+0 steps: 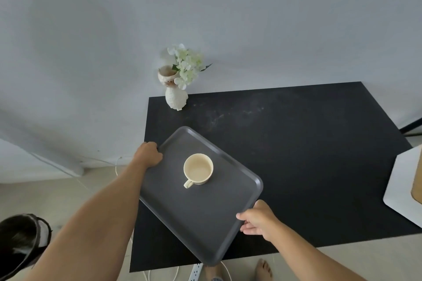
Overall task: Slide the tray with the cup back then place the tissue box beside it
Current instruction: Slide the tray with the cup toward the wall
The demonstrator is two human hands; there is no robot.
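Note:
A dark grey tray (pixel 182 219) lies turned at an angle on the left front part of the black table (pixel 308 143), its near corner past the table's front edge. An empty cream cup (pixel 198 169) stands upright on the tray, handle towards me. My left hand (pixel 148 155) grips the tray's far left edge. My right hand (pixel 258 220) grips its right edge, fingers curled under the rim. At the right border a white box-like thing (pixel 402 185) with a tan part sits on the table, cut off by the frame; I cannot tell whether it is the tissue box.
A white cat-shaped vase (pixel 175 98) with white flowers stands at the table's back left corner against the wall. A dark bin (pixel 22 242) is on the floor at the lower left. A power strip (pixel 195 271), cables and bare feet show below the front edge.

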